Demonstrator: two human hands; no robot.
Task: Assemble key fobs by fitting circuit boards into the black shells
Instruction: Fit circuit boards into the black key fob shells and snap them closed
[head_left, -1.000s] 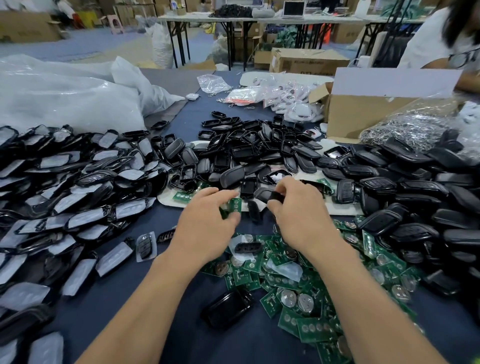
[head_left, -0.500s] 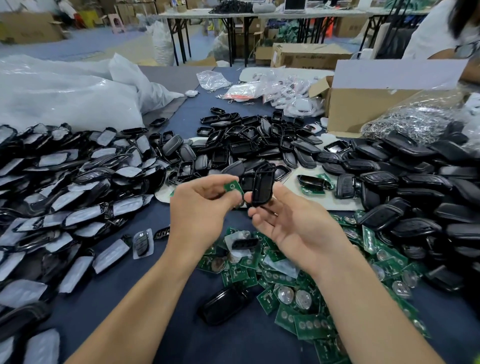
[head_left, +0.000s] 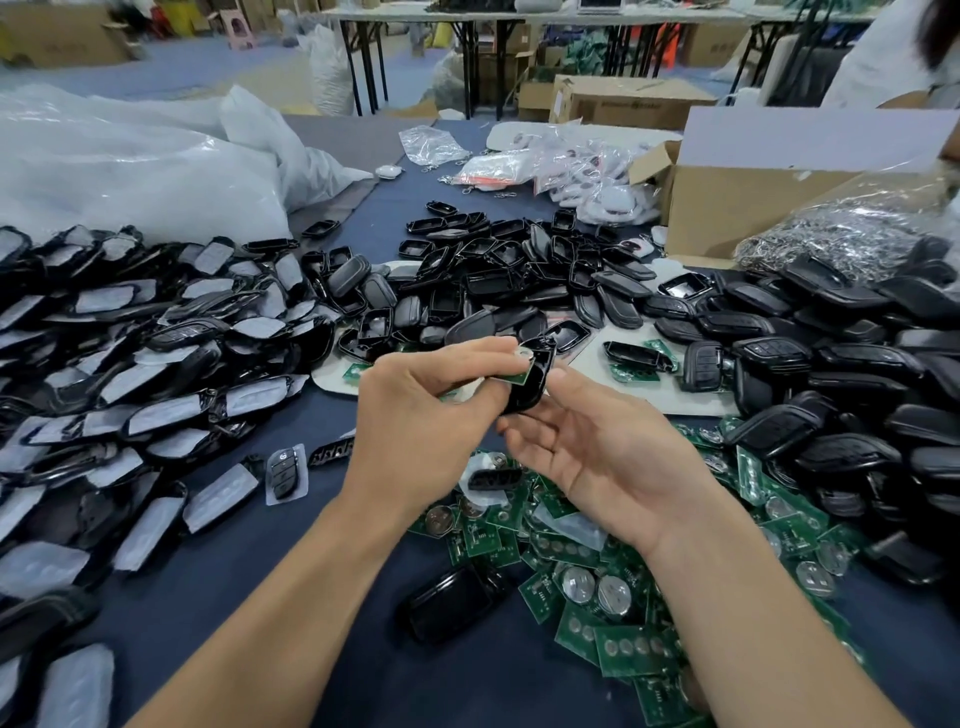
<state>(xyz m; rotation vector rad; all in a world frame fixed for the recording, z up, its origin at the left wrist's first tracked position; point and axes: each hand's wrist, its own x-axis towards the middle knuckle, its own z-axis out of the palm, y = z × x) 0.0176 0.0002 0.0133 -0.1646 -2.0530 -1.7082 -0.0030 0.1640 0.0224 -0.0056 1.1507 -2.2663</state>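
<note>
Above the table's middle, my right hand (head_left: 597, 447) holds a black shell (head_left: 532, 382) by its lower end, palm turned up. My left hand (head_left: 426, 415) pinches a green circuit board (head_left: 521, 375) and holds it against the open side of that shell. Most of the board is hidden by my fingers. Below my hands lies a heap of green circuit boards (head_left: 597, 582) with round coin cells. Empty black shells (head_left: 493, 280) are piled behind my hands.
Wrapped fob parts (head_left: 130, 374) cover the left of the table, closed black fobs (head_left: 841, 395) the right. One black fob (head_left: 452, 603) lies near the front. A cardboard box (head_left: 769, 187) and a bag of metal rings (head_left: 852, 239) stand far right; white bags (head_left: 130, 171) far left. Another person sits beyond.
Both hands lifted from the pile, the right one bringing up a black shell. My left hand has moved the green board from beside the shell onto its open side.
</note>
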